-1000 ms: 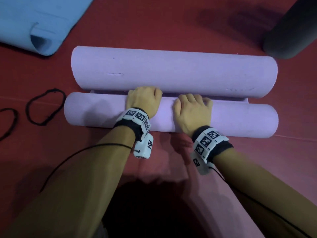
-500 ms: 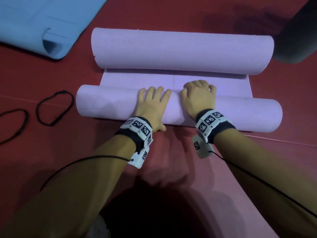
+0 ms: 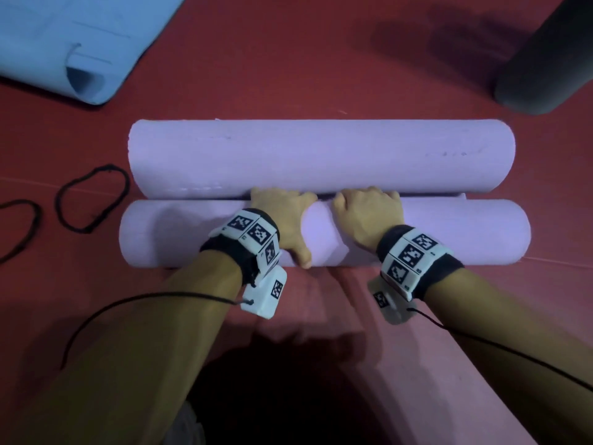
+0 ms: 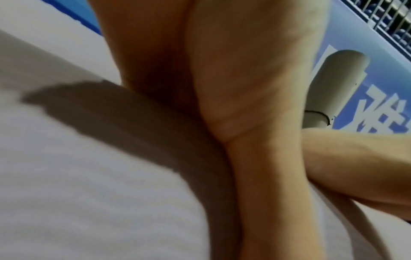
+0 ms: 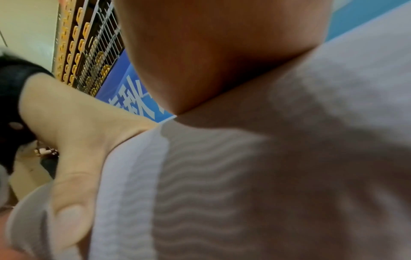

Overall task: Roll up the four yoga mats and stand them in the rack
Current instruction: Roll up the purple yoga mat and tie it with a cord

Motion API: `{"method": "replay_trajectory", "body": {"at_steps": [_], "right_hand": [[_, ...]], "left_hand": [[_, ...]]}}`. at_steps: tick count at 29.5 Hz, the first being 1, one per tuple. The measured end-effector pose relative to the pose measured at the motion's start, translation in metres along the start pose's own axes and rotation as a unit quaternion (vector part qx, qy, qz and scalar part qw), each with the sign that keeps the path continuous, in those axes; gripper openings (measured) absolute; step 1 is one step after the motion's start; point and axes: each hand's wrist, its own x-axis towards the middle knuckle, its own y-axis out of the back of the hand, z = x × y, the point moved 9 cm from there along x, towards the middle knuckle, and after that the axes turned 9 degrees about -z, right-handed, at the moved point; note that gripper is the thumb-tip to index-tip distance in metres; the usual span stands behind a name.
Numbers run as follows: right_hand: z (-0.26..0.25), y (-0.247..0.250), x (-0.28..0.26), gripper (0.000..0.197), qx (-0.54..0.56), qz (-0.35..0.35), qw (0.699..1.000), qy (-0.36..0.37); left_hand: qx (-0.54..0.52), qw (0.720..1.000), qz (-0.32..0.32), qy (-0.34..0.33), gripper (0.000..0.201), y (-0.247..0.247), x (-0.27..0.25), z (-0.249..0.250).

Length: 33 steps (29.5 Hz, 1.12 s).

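A purple yoga mat lies across the red floor in the head view, wound into two rolls. The thick far roll [image 3: 321, 155] and the thinner near roll [image 3: 160, 239] lie side by side and touch. My left hand [image 3: 282, 213] and right hand [image 3: 369, 213] sit on the middle of the near roll. Their fingers curl over its top into the seam between the rolls, and the left thumb presses its near side. In the wrist views my left palm [image 4: 222, 70] and right palm [image 5: 211, 52] lie against the mat [image 5: 289, 176].
A blue mat [image 3: 64, 36] lies partly unrolled at the far left. A dark grey rolled mat [image 3: 545, 59] is at the far right. Two black elastic loops [image 3: 93, 197] lie left of the purple rolls. A wire rack [image 5: 89, 52] stands by a blue banner.
Half a second ago a flat strip of mat lay between the rolls; now the near roll is against the far one. My left fingers, then laid flat, now curl over the roll.
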Motion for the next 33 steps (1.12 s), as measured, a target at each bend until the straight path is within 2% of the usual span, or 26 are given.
{"method": "replay_trajectory", "body": {"at_steps": [6, 11, 13, 16, 19, 21, 26, 31, 33], "right_hand": [[-0.001, -0.007, -0.013, 0.04, 0.01, 0.011, 1.0, -0.014], [-0.001, 0.001, -0.006, 0.032, 0.056, 0.043, 0.997, -0.006], [0.0, 0.005, 0.0, 0.032, 0.077, 0.063, 0.995, 0.01], [-0.002, 0.01, 0.008, 0.041, 0.103, 0.084, 0.99, 0.041], [-0.001, 0.011, 0.009, 0.042, 0.099, 0.095, 0.989, 0.049], [-0.001, 0.013, 0.004, 0.038, 0.082, 0.123, 0.988, 0.036], [-0.007, 0.007, -0.001, 0.049, 0.038, 0.149, 0.988, -0.011], [-0.002, 0.014, 0.032, 0.04, 0.072, 0.085, 0.994, -0.014], [-0.002, 0.018, 0.04, 0.041, 0.089, 0.078, 0.993, 0.004]], "left_hand": [[-0.053, 0.998, -0.038, -0.012, 0.113, -0.013, -0.005, 0.0], [-0.133, 0.99, -0.035, 0.011, 0.096, -0.014, -0.005, -0.009], [-0.123, 0.992, 0.012, 0.035, 0.088, -0.012, -0.006, -0.009], [-0.133, 0.978, 0.141, 0.073, 0.06, -0.002, -0.01, -0.014], [-0.133, 0.961, 0.222, 0.097, 0.067, 0.007, -0.01, -0.016], [-0.146, 0.949, 0.262, 0.098, 0.062, 0.015, -0.005, -0.023], [-0.196, 0.925, 0.314, 0.082, 0.05, 0.032, 0.008, -0.037], [-0.18, 0.915, 0.348, 0.098, 0.042, 0.031, -0.006, -0.032], [-0.146, 0.924, 0.333, 0.119, 0.044, 0.022, -0.008, -0.026]]}}
